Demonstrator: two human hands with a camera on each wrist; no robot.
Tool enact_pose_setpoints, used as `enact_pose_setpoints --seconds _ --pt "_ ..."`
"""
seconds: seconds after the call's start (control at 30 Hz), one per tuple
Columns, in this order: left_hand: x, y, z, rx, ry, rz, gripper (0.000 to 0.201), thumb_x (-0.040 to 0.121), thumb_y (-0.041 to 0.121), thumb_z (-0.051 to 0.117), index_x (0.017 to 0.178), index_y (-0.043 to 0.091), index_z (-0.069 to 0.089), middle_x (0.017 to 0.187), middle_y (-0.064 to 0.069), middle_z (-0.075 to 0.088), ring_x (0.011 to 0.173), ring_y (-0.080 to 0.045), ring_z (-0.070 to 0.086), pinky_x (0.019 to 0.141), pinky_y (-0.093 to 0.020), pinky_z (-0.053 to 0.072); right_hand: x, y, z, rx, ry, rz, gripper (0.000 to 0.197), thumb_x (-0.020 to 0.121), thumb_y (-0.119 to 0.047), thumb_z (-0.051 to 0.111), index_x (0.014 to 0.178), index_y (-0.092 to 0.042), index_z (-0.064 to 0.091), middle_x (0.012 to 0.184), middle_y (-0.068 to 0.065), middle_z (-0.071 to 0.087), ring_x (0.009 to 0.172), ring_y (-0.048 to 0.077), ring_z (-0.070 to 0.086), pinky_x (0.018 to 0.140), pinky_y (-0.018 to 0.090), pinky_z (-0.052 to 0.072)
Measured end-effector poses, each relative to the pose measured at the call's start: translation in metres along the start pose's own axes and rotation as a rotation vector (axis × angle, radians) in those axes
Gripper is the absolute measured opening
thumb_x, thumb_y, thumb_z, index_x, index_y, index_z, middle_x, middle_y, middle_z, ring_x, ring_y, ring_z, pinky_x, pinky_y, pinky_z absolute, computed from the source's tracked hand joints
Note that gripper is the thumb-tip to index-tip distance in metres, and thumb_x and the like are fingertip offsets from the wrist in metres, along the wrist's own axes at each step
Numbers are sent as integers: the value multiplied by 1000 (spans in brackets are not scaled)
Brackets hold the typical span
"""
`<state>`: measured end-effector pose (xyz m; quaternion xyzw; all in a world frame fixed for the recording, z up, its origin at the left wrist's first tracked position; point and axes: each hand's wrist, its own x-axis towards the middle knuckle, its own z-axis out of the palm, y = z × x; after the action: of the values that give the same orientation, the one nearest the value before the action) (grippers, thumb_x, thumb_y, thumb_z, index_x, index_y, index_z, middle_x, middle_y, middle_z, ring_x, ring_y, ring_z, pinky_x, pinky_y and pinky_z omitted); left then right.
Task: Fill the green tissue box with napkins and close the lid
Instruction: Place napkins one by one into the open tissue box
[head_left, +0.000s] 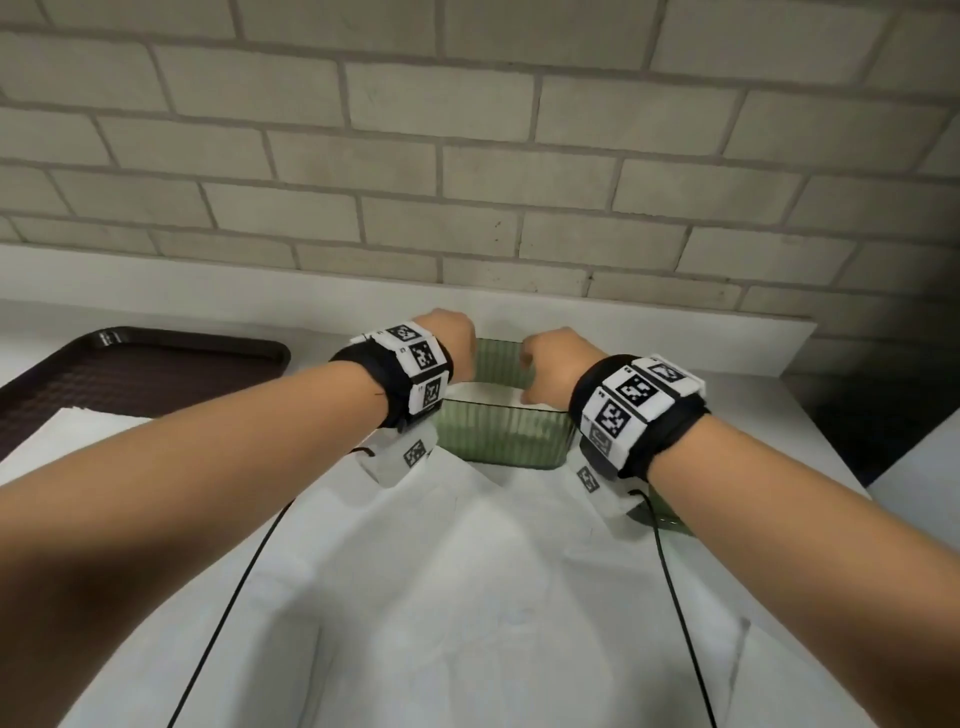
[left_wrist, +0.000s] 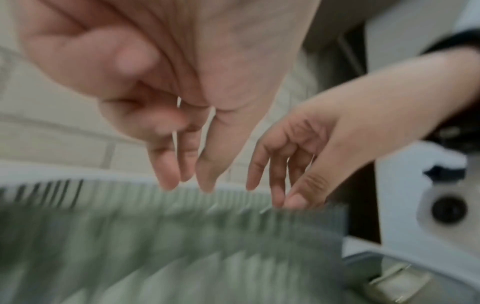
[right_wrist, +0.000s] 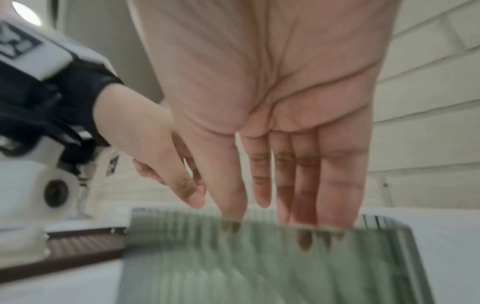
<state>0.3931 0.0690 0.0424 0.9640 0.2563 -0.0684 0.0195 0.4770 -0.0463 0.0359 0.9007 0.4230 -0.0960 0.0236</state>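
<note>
The green ribbed tissue box (head_left: 501, 434) stands open-topped on the white counter near the wall. My left hand (head_left: 457, 343) hangs over its left side, and in the left wrist view its fingers (left_wrist: 166, 181) point straight down at the rim of the box (left_wrist: 182, 246). My right hand (head_left: 543, 364) is over the right side. Its straight fingers (right_wrist: 335, 185) dip inside the box (right_wrist: 259, 267), their tips showing through the wall. Neither hand holds anything. A large white napkin sheet (head_left: 467, 571) lies spread in front of the box. What is inside the box is unclear.
A dark brown tray (head_left: 130, 374) sits at the left with white paper (head_left: 62, 436) over its near edge. A green piece (head_left: 670, 519) shows under my right wrist. The brick wall (head_left: 467, 156) rises just behind. The counter ends at the right (head_left: 810, 374).
</note>
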Motion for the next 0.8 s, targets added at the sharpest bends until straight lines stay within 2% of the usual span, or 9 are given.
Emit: enact_pose_setpoints --seconds 0.07,0.13,0.2,0.27,0.37,0.47,0.6,0.73,0.8 --pt "-19 -1 -4 -151 102 32 26 83 23 59 107 18 68 106 -4 67 97 -27 63 78 -28 49 -32 1 -1 118 95 -98 39 83 -24 67 119 -12 58 109 7 62 98 23 60 76 23 44" --pt "-51 -2 -3 -226 130 63 22 84 30 61 103 22 67 102 1 66 93 -20 60 75 -24 43 -62 2 5 217 89 -168 37 81 -27 71 114 -18 60 95 -1 62 85 15 56 67 20 40" --pt "-83 -2 4 -274 58 94 23 83 37 65 101 23 65 89 6 63 84 -15 57 74 -22 40 -87 3 16 254 62 -209 34 77 -27 74 108 -19 63 86 -5 63 74 10 53 61 19 39" --pt "-113 -1 17 -318 -38 117 25 81 41 66 100 24 65 78 13 56 82 -12 54 73 -22 40 -109 7 28 246 38 -237 36 75 -26 76 108 -20 63 89 -5 64 73 9 52 66 21 41" --pt "-147 7 43 -273 -172 142 33 81 44 66 107 25 63 87 13 49 89 -10 47 80 -23 39 -134 18 50 162 -167 -163 50 72 -32 79 117 -25 57 104 -5 61 85 11 55 75 24 43" --pt "-164 17 69 -261 -292 131 39 79 47 67 111 27 60 96 12 49 99 -11 48 89 -25 39 -145 29 64 2 -345 -55 74 67 -42 80 131 -26 46 127 -2 52 110 18 53 91 31 46" --pt "-177 30 88 -281 -342 135 41 78 41 70 112 22 61 98 9 47 108 -14 50 86 -24 38 -155 41 77 39 -340 42 89 67 -42 81 140 -19 36 138 0 47 121 21 49 99 33 44" --pt "-182 42 97 -399 -406 69 40 75 32 75 110 19 60 104 2 59 86 -17 57 74 -32 54 -160 42 86 32 -287 81 100 63 -44 83 143 -16 31 142 2 42 126 22 45 104 37 42" --pt "-183 47 102 -459 -450 24 41 72 30 78 106 19 57 108 -6 66 79 -20 61 74 -34 57 -162 41 87 35 -273 103 101 63 -42 83 144 -15 30 142 3 41 127 23 45 104 37 42"
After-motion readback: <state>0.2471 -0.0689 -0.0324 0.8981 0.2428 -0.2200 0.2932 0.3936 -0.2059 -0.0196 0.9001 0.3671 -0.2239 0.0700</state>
